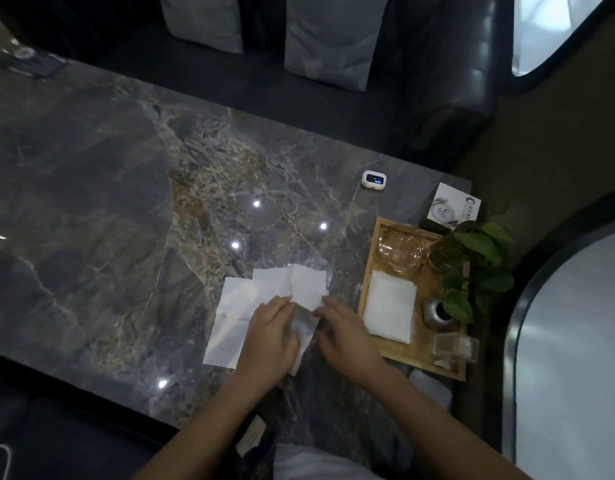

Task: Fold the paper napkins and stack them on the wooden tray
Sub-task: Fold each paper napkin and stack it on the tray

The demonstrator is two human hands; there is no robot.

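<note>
A white paper napkin (307, 287) lies partly unfolded on the dark marble table (108, 202), on top of more flat napkins (229, 323) spread to its left. My left hand (269, 337) and my right hand (345, 337) both pinch the near edge of the top napkin, close together, with the paper lifted between them. To the right stands the wooden tray (425, 355), and a folded white napkin (390, 308) rests flat in its left part.
The tray also bears a glass ashtray (403, 249), a potted green plant (472, 268), a small grey vase (437, 311) and a clear plastic box (455, 349). Beyond it lie a white card box (453, 207) and a small white device (374, 178). A dark sofa with cushions (330, 36) lines the far side.
</note>
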